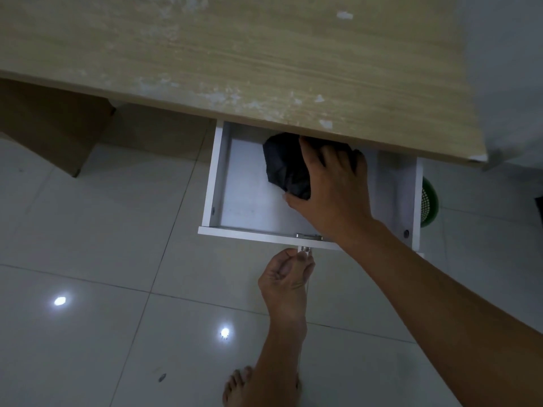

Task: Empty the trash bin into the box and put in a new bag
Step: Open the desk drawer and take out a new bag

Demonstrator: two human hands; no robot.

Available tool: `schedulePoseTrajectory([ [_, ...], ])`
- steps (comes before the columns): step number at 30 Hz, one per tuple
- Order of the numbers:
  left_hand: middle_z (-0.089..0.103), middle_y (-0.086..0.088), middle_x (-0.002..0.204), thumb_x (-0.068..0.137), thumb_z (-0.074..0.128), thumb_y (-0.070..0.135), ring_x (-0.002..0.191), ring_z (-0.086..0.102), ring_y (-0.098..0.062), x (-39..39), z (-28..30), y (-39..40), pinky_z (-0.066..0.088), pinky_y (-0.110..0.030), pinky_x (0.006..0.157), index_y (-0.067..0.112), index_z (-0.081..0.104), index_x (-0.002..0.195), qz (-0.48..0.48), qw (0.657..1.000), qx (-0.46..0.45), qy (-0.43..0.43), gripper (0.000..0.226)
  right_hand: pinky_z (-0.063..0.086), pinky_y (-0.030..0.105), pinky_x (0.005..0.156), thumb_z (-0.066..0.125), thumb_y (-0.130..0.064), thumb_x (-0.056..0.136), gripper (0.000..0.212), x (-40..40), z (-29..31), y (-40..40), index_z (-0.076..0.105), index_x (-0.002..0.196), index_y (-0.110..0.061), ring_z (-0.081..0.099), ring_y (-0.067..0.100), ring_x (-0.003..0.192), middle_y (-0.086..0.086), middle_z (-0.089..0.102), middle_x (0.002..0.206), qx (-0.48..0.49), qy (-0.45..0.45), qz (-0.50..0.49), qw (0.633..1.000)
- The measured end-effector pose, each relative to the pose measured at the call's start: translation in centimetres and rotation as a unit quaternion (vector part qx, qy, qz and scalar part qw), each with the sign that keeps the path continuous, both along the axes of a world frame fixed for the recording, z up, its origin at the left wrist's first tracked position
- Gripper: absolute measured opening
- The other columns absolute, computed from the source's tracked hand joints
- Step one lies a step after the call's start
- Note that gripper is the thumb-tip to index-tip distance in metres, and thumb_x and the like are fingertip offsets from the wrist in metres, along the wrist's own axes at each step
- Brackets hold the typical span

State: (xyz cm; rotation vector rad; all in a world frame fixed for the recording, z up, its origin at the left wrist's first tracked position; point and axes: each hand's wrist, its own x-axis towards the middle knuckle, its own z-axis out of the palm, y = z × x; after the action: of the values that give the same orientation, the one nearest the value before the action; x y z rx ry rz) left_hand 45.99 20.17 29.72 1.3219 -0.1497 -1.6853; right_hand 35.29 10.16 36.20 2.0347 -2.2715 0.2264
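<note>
Deep under the desk edge (293,121), right hand (332,186) fingers clutching black bag (285,163); left hand (285,277) pinching drawer knob (304,249).

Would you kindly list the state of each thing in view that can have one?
Drawer: pulled open under the desk.
Black bag: crumpled, lying inside the drawer, gripped by the right hand.
Left hand: fingers pinching the drawer's small knob.
Green bin: on the floor beside the drawer, mostly hidden; contents cannot be seen.
Cardboard box: under the desk, partly hidden.
</note>
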Motion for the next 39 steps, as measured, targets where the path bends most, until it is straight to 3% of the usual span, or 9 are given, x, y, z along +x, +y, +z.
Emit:
schedulePoseTrajectory([
  [2, 0.073, -0.014, 0.075, 0.089, 0.068, -0.009, 0.070, 0.070, -0.021, 0.1, -0.2, -0.1, 0.061, -0.044, 0.091, -0.013, 0.067, 0.100, 0.000, 1.000, 0.003, 0.005, 0.012, 0.031, 0.056, 0.112, 0.076, -0.062, 0.065, 0.086, 0.1, -0.2, 0.2, 0.058, 0.138, -0.022, 0.050, 0.037, 0.118, 0.011, 0.054, 0.127, 0.003, 0.010, -0.003, 1.000],
  [5, 0.073, -0.014, 0.077, 0.088, 0.068, -0.008, 0.071, 0.071, -0.022, 0.2, -0.4, -0.1, 0.060, -0.045, 0.091, -0.019, 0.063, 0.105, -0.003, 1.000, 0.005, 0.014, 0.020, 0.032, 0.058, 0.112, 0.078, -0.061, 0.057, 0.077, 0.3, -0.5, 0.5, 0.062, 0.123, -0.025, 0.039, 0.039, 0.128, 0.014, 0.044, 0.140, 0.024, -0.039, -0.015, 0.999],
  [8, 0.074, -0.014, 0.078, 0.088, 0.069, -0.008, 0.071, 0.071, -0.022, 0.2, -0.5, 0.0, 0.060, -0.046, 0.092, -0.019, 0.063, 0.106, -0.003, 1.000, 0.006, 0.015, 0.022, 0.036, 0.060, 0.109, 0.082, -0.051, 0.062, 0.072, 0.4, -0.5, 0.5, 0.057, 0.124, -0.024, 0.037, 0.041, 0.134, 0.012, 0.042, 0.147, 0.051, -0.081, -0.003, 0.995],
  [14, 0.074, -0.014, 0.078, 0.088, 0.069, -0.008, 0.072, 0.070, -0.022, 0.1, -0.1, 0.1, 0.059, -0.045, 0.094, -0.011, 0.067, 0.101, 0.006, 1.000, 0.006, 0.020, 0.013, 0.047, 0.058, 0.097, 0.080, -0.027, 0.072, 0.060, 0.6, -0.2, 0.4, 0.058, 0.128, -0.018, 0.049, 0.039, 0.124, 0.008, 0.056, 0.136, 0.042, -0.113, 0.012, 0.993],
  [20, 0.075, -0.015, 0.081, 0.088, 0.069, -0.007, 0.080, 0.071, -0.026, 0.1, 1.1, 0.2, 0.059, -0.045, 0.095, -0.017, 0.064, 0.104, 0.006, 1.000, -0.004, 0.021, 0.020, 0.053, 0.045, 0.094, 0.075, -0.011, 0.082, 0.035, 1.1, 1.9, 3.4, 0.066, 0.115, -0.008, 0.057, 0.033, 0.116, 0.009, 0.063, 0.126, -0.071, -0.175, 0.062, 0.980],
  [26, 0.074, -0.019, 0.087, 0.089, 0.070, -0.003, 0.085, 0.070, -0.029, -0.2, 3.0, -0.2, 0.057, -0.047, 0.097, -0.015, 0.067, 0.105, -0.003, 1.000, -0.019, 0.002, 0.019, 0.049, 0.041, 0.104, 0.065, -0.014, 0.089, 0.032, 1.5, 6.4, 6.0, 0.069, 0.117, 0.001, 0.060, 0.033, 0.117, 0.015, 0.067, 0.123, -0.175, -0.195, 0.115, 0.958],
  [33, 0.076, -0.015, 0.086, 0.089, 0.074, 0.002, 0.078, 0.071, -0.023, -1.5, 5.3, -3.3, 0.058, -0.046, 0.094, -0.009, 0.071, 0.105, 0.005, 0.999, -0.046, -0.008, 0.020, 0.052, 0.038, 0.092, 0.065, -0.003, 0.087, 0.026, 1.0, 11.4, 6.0, 0.070, 0.110, 0.006, 0.065, 0.034, 0.102, 0.016, 0.070, 0.107, -0.268, -0.233, 0.125, 0.926],
  [39, 0.075, -0.025, 0.105, 0.089, 0.076, 0.006, 0.097, 0.073, -0.036, -3.3, 6.4, -7.4, 0.057, -0.052, 0.095, -0.007, 0.070, 0.111, 0.017, 0.998, -0.063, -0.020, 0.026, 0.053, 0.040, 0.087, 0.070, 0.002, 0.086, 0.026, -0.3, 11.6, 4.3, 0.069, 0.111, 0.006, 0.065, 0.032, 0.098, 0.017, 0.069, 0.105, -0.303, -0.246, 0.099, 0.916],
])
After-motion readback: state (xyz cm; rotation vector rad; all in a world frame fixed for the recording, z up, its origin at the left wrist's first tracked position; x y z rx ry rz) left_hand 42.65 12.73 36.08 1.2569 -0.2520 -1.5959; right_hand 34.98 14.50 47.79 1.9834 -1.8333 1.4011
